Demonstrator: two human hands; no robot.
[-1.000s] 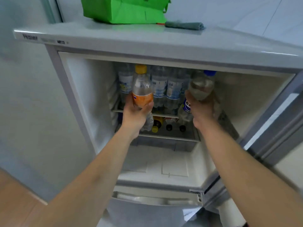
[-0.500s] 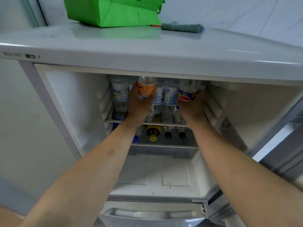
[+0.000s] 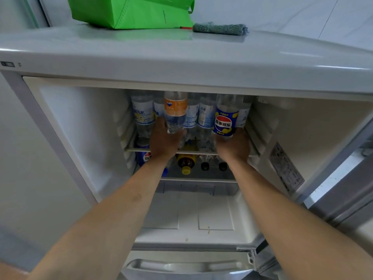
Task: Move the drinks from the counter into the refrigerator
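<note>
Fanta bottle (image 3: 175,112) upright, base gripped by left hand (image 3: 164,140) fingers, over upper shelf (image 3: 203,152) front edge; Pepsi bottle (image 3: 226,118) upright in right hand (image 3: 233,146); both long axes vertical, shelf directly below; set-down next, probably.

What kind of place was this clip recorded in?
Probably a home kitchen or pantry corner: an open refrigerator stocked with bottled drinks, a green bag and folded cloth on top, tiled wall behind.
</note>
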